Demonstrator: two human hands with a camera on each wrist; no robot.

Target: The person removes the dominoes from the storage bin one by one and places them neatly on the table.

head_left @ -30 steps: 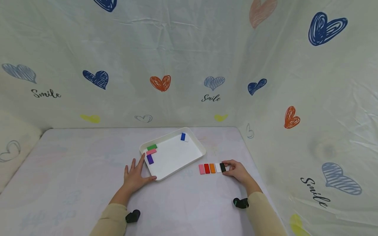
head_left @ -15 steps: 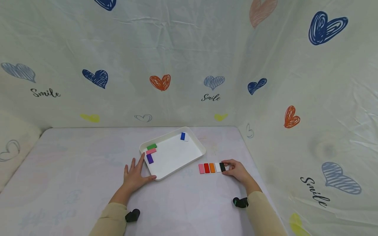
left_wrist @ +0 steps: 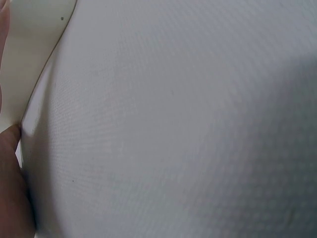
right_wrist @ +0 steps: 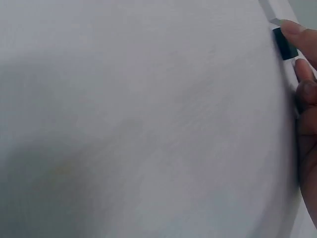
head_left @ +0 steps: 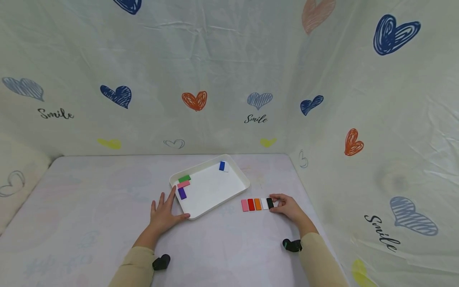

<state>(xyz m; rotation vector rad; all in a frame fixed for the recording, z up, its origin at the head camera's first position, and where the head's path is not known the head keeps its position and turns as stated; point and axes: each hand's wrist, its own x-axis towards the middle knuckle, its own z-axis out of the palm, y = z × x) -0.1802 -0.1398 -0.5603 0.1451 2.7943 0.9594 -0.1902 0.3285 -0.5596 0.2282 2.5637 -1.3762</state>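
My right hand pinches a small black rectangular block between thumb and fingertips. This block stands at the right end of a row on the table, beside a white block, an orange one, a red one and a pink one. In the right wrist view the black block shows between the fingertips. With fingers spread, my left hand touches the near left end of a shallow white tray. The left wrist view shows its thumb at the tray's outer wall.
Inside the tray, a green block, a pink block and a purple block lie at the left end. A blue block with a white piece beside it lies toward the far right corner. A heart-printed sheet rises behind the table.
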